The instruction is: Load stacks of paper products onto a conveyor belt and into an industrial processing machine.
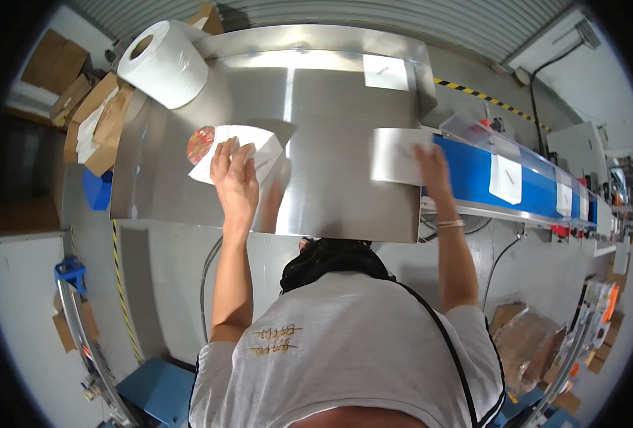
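My left hand (235,171) rests on a small fanned pile of white flat packets (267,158) on the left part of the steel table (323,171). Its fingers are bent a little and slightly apart, their tips on the top packet. A round piece with a red, mottled pattern (201,145) pokes out beside the pile. At the table's right edge, my right hand (432,170) pinches the right side of a white flat packet (396,155). The hand is a bit blurred, and part of its grip is hidden.
A blue conveyor belt (466,171) starts at the table's right end, carrying several white packets (505,179) under a clear guard (489,137). A large white roll (163,64) stands back left, near cardboard boxes (102,121). Another white packet (385,72) lies at the table's far right.
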`<state>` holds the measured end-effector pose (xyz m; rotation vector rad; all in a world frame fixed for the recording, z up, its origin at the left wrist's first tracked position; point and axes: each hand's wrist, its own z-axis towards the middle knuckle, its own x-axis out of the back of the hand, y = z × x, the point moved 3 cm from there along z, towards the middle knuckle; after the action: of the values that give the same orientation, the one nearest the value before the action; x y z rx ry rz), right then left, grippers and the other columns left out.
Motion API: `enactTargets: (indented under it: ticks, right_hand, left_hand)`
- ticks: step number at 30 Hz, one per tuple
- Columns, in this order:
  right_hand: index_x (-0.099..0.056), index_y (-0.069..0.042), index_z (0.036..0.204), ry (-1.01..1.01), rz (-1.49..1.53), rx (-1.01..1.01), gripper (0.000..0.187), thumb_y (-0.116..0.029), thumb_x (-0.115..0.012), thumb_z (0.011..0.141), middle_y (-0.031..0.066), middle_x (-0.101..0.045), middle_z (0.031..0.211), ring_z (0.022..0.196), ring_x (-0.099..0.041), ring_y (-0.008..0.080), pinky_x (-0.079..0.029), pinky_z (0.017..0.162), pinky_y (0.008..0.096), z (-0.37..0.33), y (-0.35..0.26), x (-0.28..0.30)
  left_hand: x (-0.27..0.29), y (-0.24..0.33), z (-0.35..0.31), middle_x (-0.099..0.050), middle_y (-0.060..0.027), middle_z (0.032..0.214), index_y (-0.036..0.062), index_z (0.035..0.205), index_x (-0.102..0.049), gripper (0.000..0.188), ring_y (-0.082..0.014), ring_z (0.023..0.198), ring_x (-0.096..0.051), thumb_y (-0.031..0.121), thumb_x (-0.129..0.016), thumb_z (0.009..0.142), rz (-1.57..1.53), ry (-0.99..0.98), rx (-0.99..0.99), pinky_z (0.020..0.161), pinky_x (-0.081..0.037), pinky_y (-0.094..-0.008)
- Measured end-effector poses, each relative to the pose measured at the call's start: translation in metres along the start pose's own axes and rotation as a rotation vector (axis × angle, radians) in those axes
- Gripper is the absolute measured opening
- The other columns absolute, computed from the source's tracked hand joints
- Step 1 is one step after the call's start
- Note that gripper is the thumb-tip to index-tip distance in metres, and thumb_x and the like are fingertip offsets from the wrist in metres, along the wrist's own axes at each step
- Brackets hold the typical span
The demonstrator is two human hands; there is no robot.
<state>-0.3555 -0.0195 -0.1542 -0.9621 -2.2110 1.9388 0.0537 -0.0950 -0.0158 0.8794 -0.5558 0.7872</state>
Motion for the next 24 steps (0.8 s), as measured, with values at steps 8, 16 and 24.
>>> enactTargets:
  ticks: [8, 16, 24]
  right_hand:
    - [-0.058, -0.001, 0.113, 0.273, -1.336, 0.656, 0.051, -0.029, -0.077, 0.074, 0.0168, -0.058, 0.114, 0.107, -0.053, 0.0337, -0.043, 0.091, 0.0433, -0.005, -0.074, -0.016]
    - [-0.055, -0.014, 0.125, -0.848, -0.855, 0.481, 0.051, -0.023, -0.072, 0.079, 0.0122, -0.05, 0.129, 0.116, -0.051, 0.0289, -0.043, 0.096, 0.0371, -0.015, 0.006, -0.267]
    - [-0.053, -0.002, 0.108, -0.649, -0.474, 0.058, 0.03, -0.026, -0.063, 0.093, 0.0043, -0.06, 0.095, 0.082, -0.054, 0.0121, -0.046, 0.068, 0.0274, -0.029, 0.014, -0.204]
  left_hand:
    - [0.002, 0.001, -0.001, -0.056, -0.0157, 0.128, 0.0095, 0.096, -0.069, 0.025, -0.0375, 0.128, -0.043, -0.004, -0.063, 0.076, 0.002, -0.015, 0.006, 0.108, -0.026, -0.0503]
    - [-0.004, 0.001, 0.002, -0.048, -0.0165, 0.139, 0.0157, 0.099, -0.07, 0.026, -0.0377, 0.138, -0.031, 0.003, -0.066, 0.076, 0.054, -0.108, -0.078, 0.112, -0.013, -0.0567]
    - [0.013, -0.016, 0.001, -0.045, -0.0187, 0.139, 0.0096, 0.122, -0.06, 0.04, -0.0358, 0.134, -0.035, 0.012, -0.067, 0.082, 0.104, -0.112, 0.02, 0.11, -0.025, -0.0495]
